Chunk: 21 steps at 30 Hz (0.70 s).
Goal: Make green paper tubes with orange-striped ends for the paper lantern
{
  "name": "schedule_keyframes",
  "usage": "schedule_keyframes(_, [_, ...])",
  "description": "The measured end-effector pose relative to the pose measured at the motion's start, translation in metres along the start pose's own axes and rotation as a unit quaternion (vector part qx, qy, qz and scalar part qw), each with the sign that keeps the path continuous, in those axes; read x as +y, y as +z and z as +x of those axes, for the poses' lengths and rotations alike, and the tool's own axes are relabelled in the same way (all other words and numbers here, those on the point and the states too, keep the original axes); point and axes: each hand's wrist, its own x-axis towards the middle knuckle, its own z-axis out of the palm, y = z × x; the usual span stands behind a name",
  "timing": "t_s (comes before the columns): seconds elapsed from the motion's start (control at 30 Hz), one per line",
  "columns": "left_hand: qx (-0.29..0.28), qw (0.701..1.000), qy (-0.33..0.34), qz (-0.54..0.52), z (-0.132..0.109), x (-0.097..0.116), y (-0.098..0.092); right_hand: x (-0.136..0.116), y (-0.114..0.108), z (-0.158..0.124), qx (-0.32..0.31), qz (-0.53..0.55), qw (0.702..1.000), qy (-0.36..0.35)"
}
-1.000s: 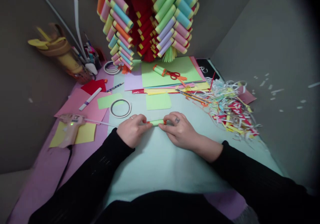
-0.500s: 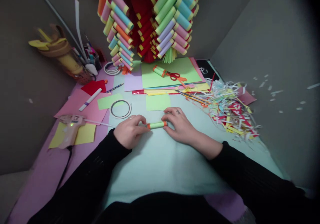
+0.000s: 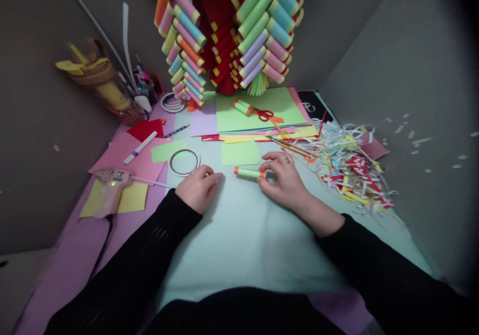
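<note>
The orange-ended green roll [image 3: 248, 173] is mid-scene, its right end between the right hand's [image 3: 285, 181] slightly parted thumb and fingers; whether they grip it, I can't tell. Farther left, the left hand [image 3: 196, 187] curls loosely, empty, beside a tape ring [image 3: 198, 159].

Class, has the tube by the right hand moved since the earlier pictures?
Yes. Judged against the green card just beyond it, the tube has shifted rightward and, in this view, nearer the card.

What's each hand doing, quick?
Left hand: empty, fingers loosely curled.
Right hand: holding the little green paper roll by one orange end.
</note>
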Motion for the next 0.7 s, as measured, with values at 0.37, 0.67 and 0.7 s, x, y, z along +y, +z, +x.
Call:
schedule_keyframes(0.37, [-0.090,0.993,0.051,0.051,0.004,0.010,-0.004,0.000,0.000,-0.002,0.030,0.032,0.999,0.017])
schedule_keyframes(0.67, [-0.128,0.980,0.004,0.152,0.007,0.019,-0.006,-0.001,0.000,-0.002,0.027,0.048,0.998,0.021])
schedule_keyframes(0.7, [-0.131,0.978,-0.001,0.160,0.008,0.021,-0.006,-0.001,0.001,-0.001,0.028,0.049,0.998,0.021])
